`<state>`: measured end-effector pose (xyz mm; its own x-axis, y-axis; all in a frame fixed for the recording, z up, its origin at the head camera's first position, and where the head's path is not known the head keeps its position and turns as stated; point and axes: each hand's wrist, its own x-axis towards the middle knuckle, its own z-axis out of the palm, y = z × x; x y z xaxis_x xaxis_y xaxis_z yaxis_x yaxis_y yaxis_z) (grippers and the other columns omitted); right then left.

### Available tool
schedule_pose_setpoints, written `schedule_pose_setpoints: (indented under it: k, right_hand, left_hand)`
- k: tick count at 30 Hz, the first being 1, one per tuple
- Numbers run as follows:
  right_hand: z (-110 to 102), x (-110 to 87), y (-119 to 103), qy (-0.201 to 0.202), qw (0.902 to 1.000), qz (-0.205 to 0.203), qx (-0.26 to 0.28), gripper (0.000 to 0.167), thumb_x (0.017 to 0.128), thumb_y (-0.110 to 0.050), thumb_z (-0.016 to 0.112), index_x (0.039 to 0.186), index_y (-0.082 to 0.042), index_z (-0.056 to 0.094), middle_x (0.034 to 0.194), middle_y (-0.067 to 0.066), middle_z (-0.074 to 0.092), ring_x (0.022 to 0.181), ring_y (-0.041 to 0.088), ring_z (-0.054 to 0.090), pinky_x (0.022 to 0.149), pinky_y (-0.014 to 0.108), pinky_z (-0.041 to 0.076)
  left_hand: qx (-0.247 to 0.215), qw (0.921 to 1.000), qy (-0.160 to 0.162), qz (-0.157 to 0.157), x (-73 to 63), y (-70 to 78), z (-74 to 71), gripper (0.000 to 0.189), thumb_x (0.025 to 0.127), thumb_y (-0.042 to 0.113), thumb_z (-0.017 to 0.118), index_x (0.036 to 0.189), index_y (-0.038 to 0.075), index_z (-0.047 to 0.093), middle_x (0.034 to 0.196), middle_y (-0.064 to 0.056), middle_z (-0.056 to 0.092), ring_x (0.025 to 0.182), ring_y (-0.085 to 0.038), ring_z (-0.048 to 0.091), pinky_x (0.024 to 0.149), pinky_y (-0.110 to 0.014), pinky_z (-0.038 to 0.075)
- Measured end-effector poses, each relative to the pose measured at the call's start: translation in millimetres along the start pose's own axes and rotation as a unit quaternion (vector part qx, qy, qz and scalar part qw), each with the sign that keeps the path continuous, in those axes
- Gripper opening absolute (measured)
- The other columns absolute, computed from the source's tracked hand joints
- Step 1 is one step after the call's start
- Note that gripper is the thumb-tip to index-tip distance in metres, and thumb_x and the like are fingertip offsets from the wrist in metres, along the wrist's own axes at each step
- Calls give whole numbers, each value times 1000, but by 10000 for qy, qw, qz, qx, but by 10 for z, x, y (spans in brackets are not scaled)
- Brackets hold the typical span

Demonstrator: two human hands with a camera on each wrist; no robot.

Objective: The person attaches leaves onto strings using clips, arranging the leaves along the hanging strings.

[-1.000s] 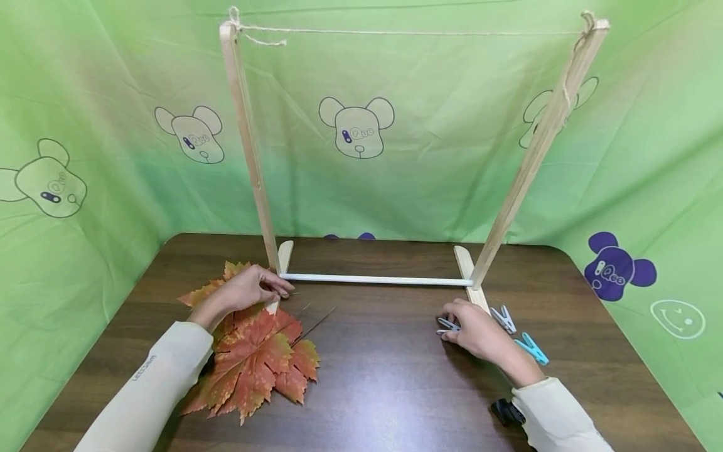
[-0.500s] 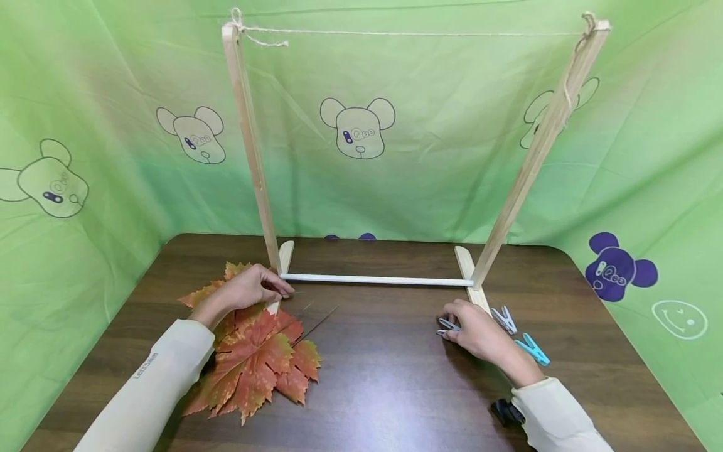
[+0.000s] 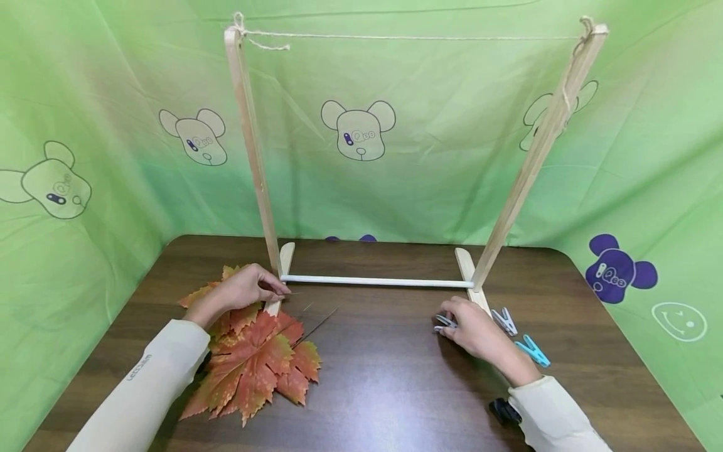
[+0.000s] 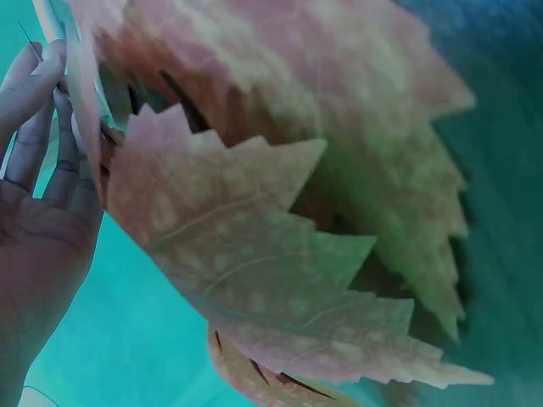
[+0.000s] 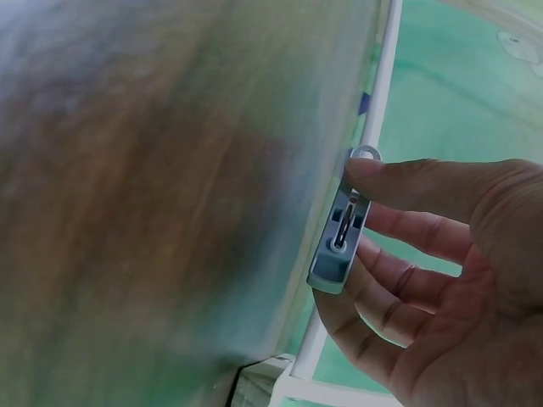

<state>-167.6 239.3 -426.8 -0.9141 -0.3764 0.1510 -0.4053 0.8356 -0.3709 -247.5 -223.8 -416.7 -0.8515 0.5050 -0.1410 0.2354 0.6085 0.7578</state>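
Observation:
In the head view my left hand (image 3: 244, 290) pinches the thin stem of an artificial maple leaf between thumb and fingertips; that stem (image 4: 27, 36) shows at the fingertips in the left wrist view. Red-orange maple leaves (image 3: 254, 358) lie overlapped below this hand, a long dark stem pointing right. My right hand (image 3: 474, 328) holds a grey-blue clothespin (image 5: 341, 233) between thumb and fingers near the frame's right foot. To the right of that hand lie a pale grey clothespin (image 3: 504, 321) and a turquoise clothespin (image 3: 533, 350).
A wooden frame stands at the back, with a left post (image 3: 254, 157), a leaning right post (image 3: 536, 163) and a white bottom rod (image 3: 375, 281). Twine (image 3: 418, 37) runs between the post tops. Green printed cloth (image 3: 361, 201) surrounds the brown table (image 3: 373, 364).
My right hand, with the clothespin, has shifted slightly left. The left hand has drawn back a little to the left, still pinching the stem. The leaves stay nearly as they were.

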Motion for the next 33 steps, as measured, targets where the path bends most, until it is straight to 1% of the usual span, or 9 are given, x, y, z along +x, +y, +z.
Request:
schedule_pose_setpoints:
  k: [3,9,11,13,15,18,21,27,33]
  right_hand:
    - [-9,10,-16,59,10000,-4,9,21,77,1,82,95,-3,74,81,0,59,74,13,53,66,34,46]
    - [-49,22,-38,38,10000,36,4,21,78,2,82,98,1,75,83,2,62,75,15,57,68,36,50]
    - [-67,29,-39,34,10000,34,-8,21,79,1,82,99,1,75,85,3,64,76,16,58,69,37,52]
    - [-83,35,-41,40,10000,39,-12,21,80,1,82,100,1,75,86,3,64,76,17,59,69,38,52]
    - [-94,39,-46,64,10000,41,-10,20,80,1,81,99,0,74,86,3,64,76,17,59,70,39,52]
    - [-113,47,-57,107,9999,42,-5,19,80,2,81,97,-1,74,85,3,63,76,17,58,69,38,52]
    - [-130,61,-77,129,9999,39,0,19,80,2,81,98,0,74,85,3,64,76,17,59,70,39,52]
    - [-173,88,-121,214,9998,-56,-18,20,81,1,81,100,1,75,85,5,66,76,19,61,70,41,54]
    - [-193,104,-162,261,9995,-147,-76,20,81,1,82,100,0,75,85,4,66,76,17,61,70,39,54]
  left_hand:
    - [93,9999,52,-11,-24,25,-32,17,95,-2,73,108,3,83,108,-15,80,93,-14,72,72,-21,53]
    - [318,9994,87,123,-52,91,-94,17,95,-2,72,108,2,82,105,-14,81,91,-15,73,71,-21,53]
    - [373,9991,71,169,-64,116,-112,17,96,-3,71,108,1,82,106,-15,81,91,-17,73,69,-21,52]
    - [390,9991,57,142,-81,149,-129,18,96,-4,70,108,1,82,106,-14,81,93,-19,74,68,-21,52]
    - [417,9990,37,166,-96,183,-147,19,96,-6,70,109,0,81,105,-14,81,93,-22,75,69,-23,54]
    - [437,9988,24,201,-123,246,-179,20,96,-7,69,110,0,81,104,-14,81,94,-25,76,71,-26,58]
    - [489,9986,32,203,-157,308,-207,20,96,-7,69,110,0,81,104,-14,81,94,-25,76,72,-28,59]
    - [763,9968,66,238,-226,442,-238,21,96,-7,69,109,2,82,107,-14,80,95,-21,76,69,-22,55]
    - [1024,9936,191,437,-298,575,-247,22,95,-7,70,108,6,83,107,-13,81,99,-23,77,72,-22,58]
